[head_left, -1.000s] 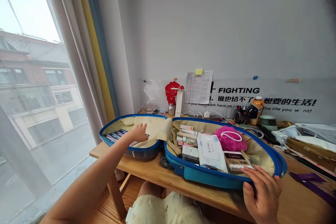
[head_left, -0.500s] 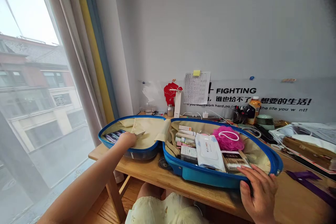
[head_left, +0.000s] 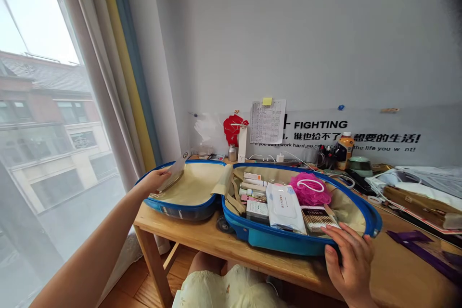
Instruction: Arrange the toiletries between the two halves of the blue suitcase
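Observation:
An open blue hard-shell suitcase (head_left: 288,245) lies flat, with cream lining in both halves. My left hand (head_left: 155,180) is at the far rim of the left half, gripping a thin, pale flat item (head_left: 173,174), whose exact kind I cannot tell. A cream lining flap (head_left: 191,185) covers that half. My right hand (head_left: 348,262) holds the suitcase's front rim. The right half holds a wet wipes packet (head_left: 285,208), a pink bath puff (head_left: 309,189), a box of cotton swabs (head_left: 317,217) and several small tubes (head_left: 252,183).
The suitcase rests on a wooden table (head_left: 187,231) beside a curtained window. Along the wall stand an orange drink bottle (head_left: 344,150), a small metal canister (head_left: 232,153) and charging cables. Plastic bags and a purple strap (head_left: 415,245) lie at the right.
My left hand has moved up to the far rim, lifting the thin item. The flap now hides the purple-striped items seen earlier. My right hand stays on the rim.

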A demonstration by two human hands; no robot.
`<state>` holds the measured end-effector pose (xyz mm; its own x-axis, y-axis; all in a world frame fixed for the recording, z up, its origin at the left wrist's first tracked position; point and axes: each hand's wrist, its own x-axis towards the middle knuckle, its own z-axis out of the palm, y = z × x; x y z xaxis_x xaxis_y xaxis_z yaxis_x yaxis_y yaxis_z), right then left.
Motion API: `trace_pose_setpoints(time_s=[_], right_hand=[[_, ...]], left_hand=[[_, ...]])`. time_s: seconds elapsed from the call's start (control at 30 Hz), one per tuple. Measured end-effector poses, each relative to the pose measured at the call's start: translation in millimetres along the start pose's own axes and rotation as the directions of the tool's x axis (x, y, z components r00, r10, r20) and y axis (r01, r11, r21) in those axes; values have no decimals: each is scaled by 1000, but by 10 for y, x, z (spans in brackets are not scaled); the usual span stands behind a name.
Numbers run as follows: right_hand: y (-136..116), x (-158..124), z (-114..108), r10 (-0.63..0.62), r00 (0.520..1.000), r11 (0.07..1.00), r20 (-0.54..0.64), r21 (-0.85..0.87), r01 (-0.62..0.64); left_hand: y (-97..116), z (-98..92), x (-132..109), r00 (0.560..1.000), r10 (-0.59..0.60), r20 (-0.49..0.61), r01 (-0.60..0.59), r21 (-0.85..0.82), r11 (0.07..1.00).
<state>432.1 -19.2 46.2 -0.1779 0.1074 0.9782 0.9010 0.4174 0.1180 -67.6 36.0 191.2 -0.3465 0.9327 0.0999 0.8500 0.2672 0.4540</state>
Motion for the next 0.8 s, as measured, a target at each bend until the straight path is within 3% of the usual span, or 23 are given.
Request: trace_pose_setpoints(time_s=[0.13,0.23,0.3,0.53,0.67,0.8], right_hand=[[5,-9,-4,2,1000,1000,8,-2,-2],[15,-24,-8,0,1000,1000,24,-9,0],[20,-36,-9,8,999,1000,39,-13,-8],[4,-25,-13,11,999,1000,38,-23,-10],[-10,-16,-18,8,999,999,42,-33,-7],[-7,-42,-20,19,999,999,49,-41,-17]], left_hand=[[-20,-81,-195,998,-51,-23,41,-321,946],[47,-66,-342,985,-62,-162,-65,-676,734],[168,-34,-441,964,-27,-263,-198,-787,584],[865,262,-733,862,227,-453,-504,-716,483],[1161,604,-854,830,357,-428,-551,-730,404],[1327,966,-926,806,466,-365,-551,-749,367]])
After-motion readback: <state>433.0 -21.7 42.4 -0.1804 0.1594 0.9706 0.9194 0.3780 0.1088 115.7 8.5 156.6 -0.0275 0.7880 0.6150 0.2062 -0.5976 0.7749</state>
